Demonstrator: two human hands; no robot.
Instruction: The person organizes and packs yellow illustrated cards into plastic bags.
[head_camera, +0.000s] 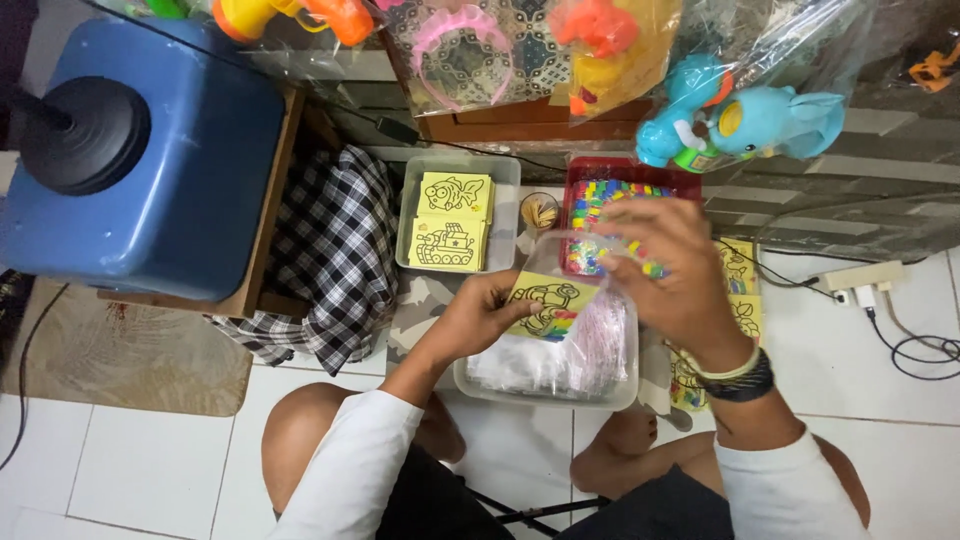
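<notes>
You sit on a white tiled floor (140, 470) with the work spread before your knees, and the clear plastic tub (548, 385) of small clear bags just ahead of them is the landmark for everything else. Above that tub, your left hand (480, 318) pinches a yellow picture card (548, 305) by its left edge, fingers closed narrowly on it, so the card hangs over the tub's far half with its long axis running left to right, tilted slightly. Your right hand (672, 265) hovers over the tub's far right corner, fingers curled around what looks like a thin clear bag (575, 262); the film is blurred and you cannot tell just how tightly it is held. The relation that matters: the card lies just to the left of and a little below your right fingertips, its free right end pointing toward them, so the right hand is nearer that open end while the left holds the other. Beyond the tub, on the far right, stands a red tray (585, 170) of many-coloured small pieces; beyond it on the far left, a grey tray (508, 200) holds more yellow cards. Between those two sits a small cup of sticks (539, 211). Well to the left of the tub are a checked cloth (330, 260) and a blue container (150, 160).
</notes>
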